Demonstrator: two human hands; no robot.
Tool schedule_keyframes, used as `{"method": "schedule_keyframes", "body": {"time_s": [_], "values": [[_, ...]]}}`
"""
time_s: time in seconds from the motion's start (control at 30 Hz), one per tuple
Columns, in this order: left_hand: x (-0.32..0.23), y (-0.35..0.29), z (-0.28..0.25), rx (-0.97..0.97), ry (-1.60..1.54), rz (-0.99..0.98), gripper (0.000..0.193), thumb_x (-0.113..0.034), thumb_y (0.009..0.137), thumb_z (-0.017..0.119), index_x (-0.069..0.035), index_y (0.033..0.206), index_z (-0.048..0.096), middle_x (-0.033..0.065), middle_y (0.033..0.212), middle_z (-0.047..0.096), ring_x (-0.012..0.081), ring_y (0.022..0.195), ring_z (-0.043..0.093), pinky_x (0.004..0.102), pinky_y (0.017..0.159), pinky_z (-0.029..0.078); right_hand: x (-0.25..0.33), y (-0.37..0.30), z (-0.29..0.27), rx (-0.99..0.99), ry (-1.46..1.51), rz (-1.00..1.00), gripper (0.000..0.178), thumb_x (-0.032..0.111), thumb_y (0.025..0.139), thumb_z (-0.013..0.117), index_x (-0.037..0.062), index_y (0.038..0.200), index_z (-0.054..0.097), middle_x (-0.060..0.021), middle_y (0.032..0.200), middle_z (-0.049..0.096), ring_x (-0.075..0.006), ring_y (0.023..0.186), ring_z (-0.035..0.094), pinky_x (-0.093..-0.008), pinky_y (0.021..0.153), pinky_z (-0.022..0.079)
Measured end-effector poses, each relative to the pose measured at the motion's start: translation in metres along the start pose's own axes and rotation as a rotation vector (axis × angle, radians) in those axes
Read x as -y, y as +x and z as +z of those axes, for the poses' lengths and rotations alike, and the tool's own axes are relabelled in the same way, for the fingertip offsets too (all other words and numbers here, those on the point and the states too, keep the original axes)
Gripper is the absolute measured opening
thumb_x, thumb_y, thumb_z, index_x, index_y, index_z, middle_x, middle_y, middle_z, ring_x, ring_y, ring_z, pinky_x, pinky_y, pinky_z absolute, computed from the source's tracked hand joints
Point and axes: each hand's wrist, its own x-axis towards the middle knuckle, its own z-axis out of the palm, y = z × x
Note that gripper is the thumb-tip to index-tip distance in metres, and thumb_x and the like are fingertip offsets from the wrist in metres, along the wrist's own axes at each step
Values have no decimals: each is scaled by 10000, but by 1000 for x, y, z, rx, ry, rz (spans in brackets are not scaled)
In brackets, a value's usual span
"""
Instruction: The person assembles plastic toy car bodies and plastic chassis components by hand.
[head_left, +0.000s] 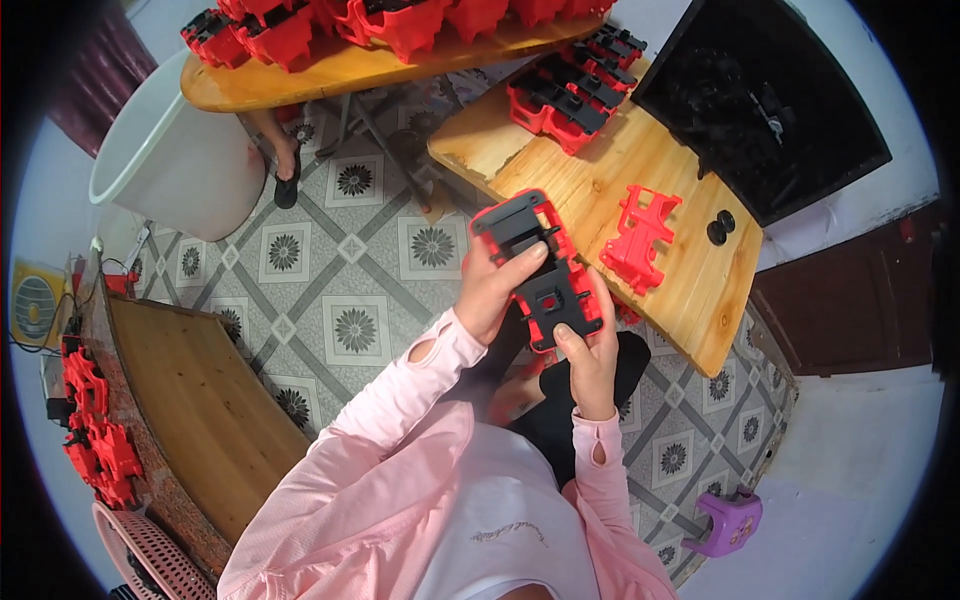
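Observation:
Between my two hands is a red plastic frame with a black plastic plate (pixel 547 288) set into it, tilted above my lap. My left hand (pixel 492 285) grips its left side, the thumb lying across the black plate. At the lower right edge, my right hand (pixel 592 362) has its thumb pressed on the black plate near the corner, with its fingers behind. A bare red plastic frame (pixel 641 238) lies on the wooden table just right of the held part. Beyond it on the same table are two small black round pieces (pixel 720 227).
Several red-and-black assemblies (pixel 570 97) stand at the far end of the wooden table (pixel 715 310), beside a dark screen (pixel 765 110). More red parts (pixel 400 30) crowd another table. A white tub (pixel 180 150), a purple stool (pixel 730 523) and a pink basket (pixel 150 555) stand around. Another person's foot (pixel 287 165) shows.

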Motion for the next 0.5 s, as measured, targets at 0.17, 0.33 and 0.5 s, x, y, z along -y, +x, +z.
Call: {"method": "schedule_keyframes", "body": {"time_s": [0.17, 0.33, 0.5], "values": [[2, 26, -15, -69, 86, 69, 575, -133, 852, 710, -107, 1303, 355, 96, 1208, 525, 197, 1107, 547, 376, 942, 467, -15, 26, 12, -77, -121, -71, 690, 15, 833, 630, -7, 1451, 324, -142, 1377, 471, -198, 1196, 516, -323, 1003, 425], [-19, 38, -13, 86, 40, -153, 882, -142, 841, 721, -202, 1490, 127, 91, 1333, 449, 245, 1183, 521, 375, 936, 489, -4, 56, 24, -195, 208, -49, 604, 10, 881, 589, -13, 1429, 335, -121, 1311, 504, -186, 1141, 543, -298, 946, 462], [-7, 41, -2, 139, 229, 143, 1066, -21, 729, 789, -168, 1506, 75, 125, 1333, 458, 251, 1197, 518, 413, 976, 464, -4, 67, 22, -116, 223, -102, 598, 40, 891, 611, -23, 1420, 339, -130, 1310, 503, -177, 1149, 539, -288, 948, 458]]}}
